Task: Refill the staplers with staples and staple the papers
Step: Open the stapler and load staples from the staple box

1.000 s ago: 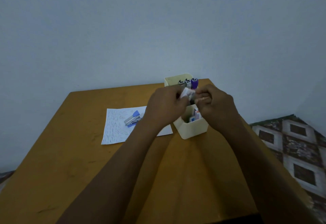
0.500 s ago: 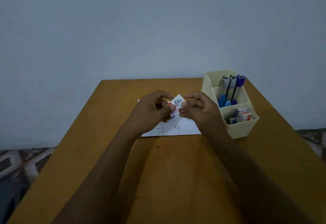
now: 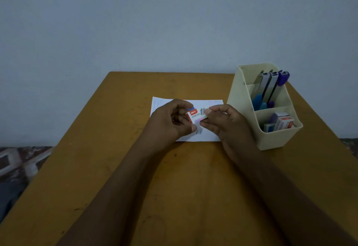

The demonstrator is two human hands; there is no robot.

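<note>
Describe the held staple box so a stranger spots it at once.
On the wooden table, above the white sheet, the left hand and right hand pinch a small box. It reads STAPLES beside a red end; the other boxes sit in the front compartment of the cream organizer.

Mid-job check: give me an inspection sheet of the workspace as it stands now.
Surface: wooden table, scuffed.
Job's things: staple box held over the paper; staplers upright in the organizer, rear compartment; spare staple boxes in its front one; blue object mostly hidden behind the left hand.
Clutter: nothing seen.
Hands: left hand and right hand both pinch the staple box.
Cables: nothing seen.
Surroundings: plain wall behind; patterned floor at left.
</note>
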